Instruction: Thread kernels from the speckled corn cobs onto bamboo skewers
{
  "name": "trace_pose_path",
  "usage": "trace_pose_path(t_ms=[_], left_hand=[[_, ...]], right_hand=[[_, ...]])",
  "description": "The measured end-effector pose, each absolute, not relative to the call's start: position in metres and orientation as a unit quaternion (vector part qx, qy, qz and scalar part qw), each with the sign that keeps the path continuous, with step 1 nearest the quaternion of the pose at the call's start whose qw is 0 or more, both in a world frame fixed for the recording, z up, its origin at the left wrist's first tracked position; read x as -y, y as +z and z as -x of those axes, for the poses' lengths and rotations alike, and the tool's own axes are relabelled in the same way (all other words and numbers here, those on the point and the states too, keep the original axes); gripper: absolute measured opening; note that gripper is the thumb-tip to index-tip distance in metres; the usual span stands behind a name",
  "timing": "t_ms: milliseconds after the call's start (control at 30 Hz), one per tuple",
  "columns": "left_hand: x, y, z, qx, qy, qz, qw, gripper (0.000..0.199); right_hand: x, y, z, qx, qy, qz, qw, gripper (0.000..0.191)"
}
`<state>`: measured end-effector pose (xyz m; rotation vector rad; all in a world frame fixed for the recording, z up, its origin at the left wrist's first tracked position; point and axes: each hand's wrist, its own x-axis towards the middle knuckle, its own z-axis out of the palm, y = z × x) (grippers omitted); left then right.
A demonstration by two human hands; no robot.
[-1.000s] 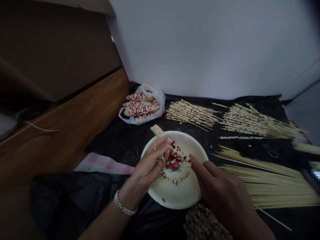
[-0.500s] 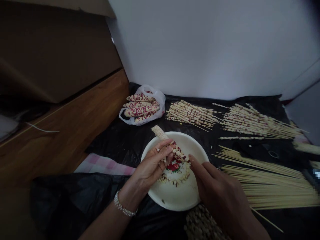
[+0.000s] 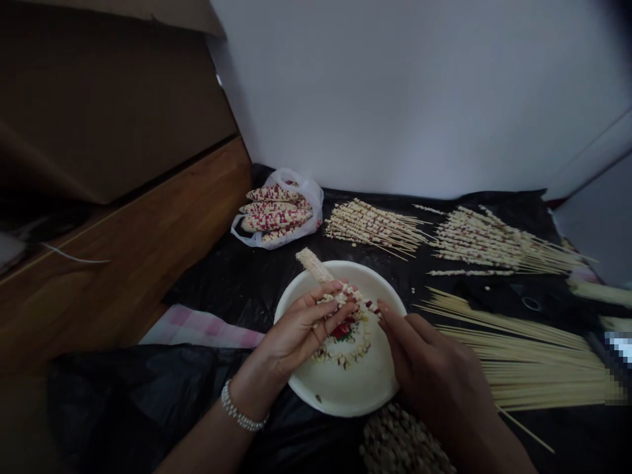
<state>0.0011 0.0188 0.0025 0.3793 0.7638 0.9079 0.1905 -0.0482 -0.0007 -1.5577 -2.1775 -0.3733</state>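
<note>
My left hand [image 3: 301, 329], with a beaded bracelet at the wrist, is closed around a corn cob [image 3: 315, 264]. The cob's upper end is bare and pale; cream and dark red kernels show by the fingers. Facing it, my right hand [image 3: 419, 349] has its thumb and fingertips pressed together beside a short row of kernels [image 3: 369, 305]. Whether those kernels sit on the cob or on a stick, I cannot tell. Both hands are over a white basin [image 3: 355, 401] with a red flower pattern [image 3: 342, 329] at its bottom and loose kernels [image 3: 345, 359] around it.
A plastic bag [image 3: 313, 197] holds several speckled corn cobs [image 3: 276, 217]. Kernel-threaded skewers lie in a near bundle [image 3: 365, 227] and a farther bundle [image 3: 474, 240]. Bare sticks [image 3: 533, 368] spread at the right on black plastic sheeting [image 3: 207, 283]. A white wall [image 3: 385, 99] stands behind.
My left fingers have shifted on the cob and spread a little more, with loosened kernels by them. My right fingertips stay close by. The whole view has slid slightly.
</note>
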Motion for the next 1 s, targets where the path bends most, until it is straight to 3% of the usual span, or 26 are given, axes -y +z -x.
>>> trace_pose_path(t_ms=[167,433,700,1000], left_hand=[[-0.0192,0.0036,-0.0012,-0.375,0.436,-0.180,0.798,0.018],[-0.0205,0.0079,-0.0022,-0.415,0.454,-0.185,0.766,0.016],[-0.0191,0.0024,-0.0002,-0.340,0.440,-0.184,0.810,0.051],[-0.0201,0.0045,-0.0019,-0.388,0.435,-0.196,0.789,0.027]], right_hand=[[0.0485,-0.0011,-0.1902,0.789,-0.123,0.558,0.226,0.042],[0.0482,-0.0016,-0.1899,0.786,-0.094,0.552,0.261,0.040],[0.0482,-0.0029,-0.1903,0.786,-0.089,0.558,0.250,0.040],[0.0474,-0.0010,-0.1905,0.786,-0.087,0.555,0.259,0.040]])
